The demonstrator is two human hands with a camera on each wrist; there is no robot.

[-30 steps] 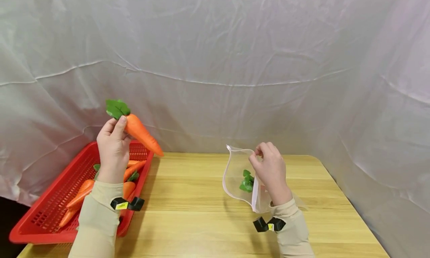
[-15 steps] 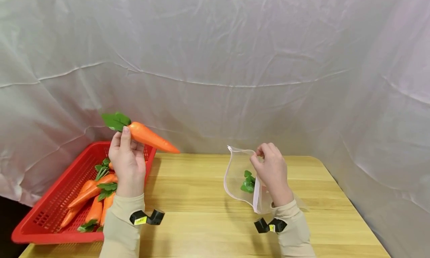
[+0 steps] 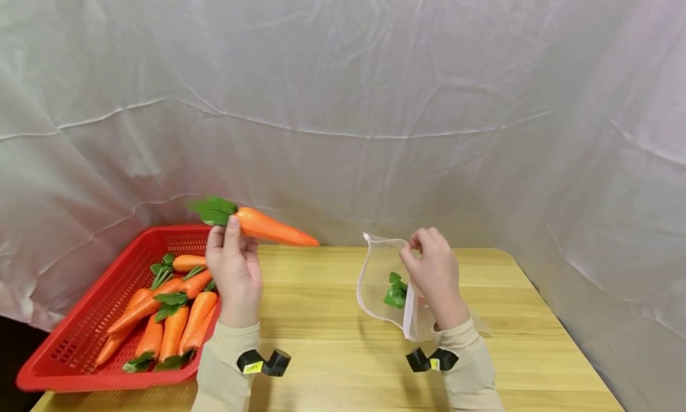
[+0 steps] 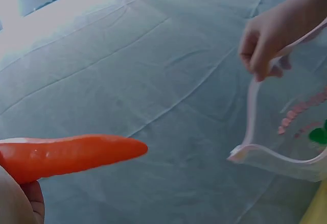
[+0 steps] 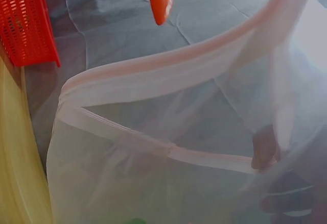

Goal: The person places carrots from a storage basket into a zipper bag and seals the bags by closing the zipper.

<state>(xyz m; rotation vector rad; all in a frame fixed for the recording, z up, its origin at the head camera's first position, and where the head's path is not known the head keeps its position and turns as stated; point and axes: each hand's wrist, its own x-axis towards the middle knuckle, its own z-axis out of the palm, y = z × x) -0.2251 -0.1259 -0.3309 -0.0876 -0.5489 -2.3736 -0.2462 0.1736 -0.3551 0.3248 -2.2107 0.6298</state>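
Note:
My left hand [image 3: 234,269] pinches a carrot [image 3: 273,226] near its leafy top, raised above the table with the tip toward the right. In the left wrist view the carrot's tip points at the bag across a gap. My right hand [image 3: 433,269] grips the rim of a clear zip bag [image 3: 370,281], whose mouth gapes toward the left. Green leaves [image 3: 396,292] show inside the bag through its clear side. The right wrist view looks through the bag's film, with fingers [image 5: 264,147] at its rim.
A red plastic basket [image 3: 59,361] with several carrots [image 3: 174,328] stands at the left of the wooden table [image 3: 321,364]. Grey cloth [image 3: 343,114] hangs behind and along the right side.
The left hand has carried the carrot rightward and lower, from over the basket toward the bag, and the carrot has turned closer to level. The right hand and bag have stayed nearly still.

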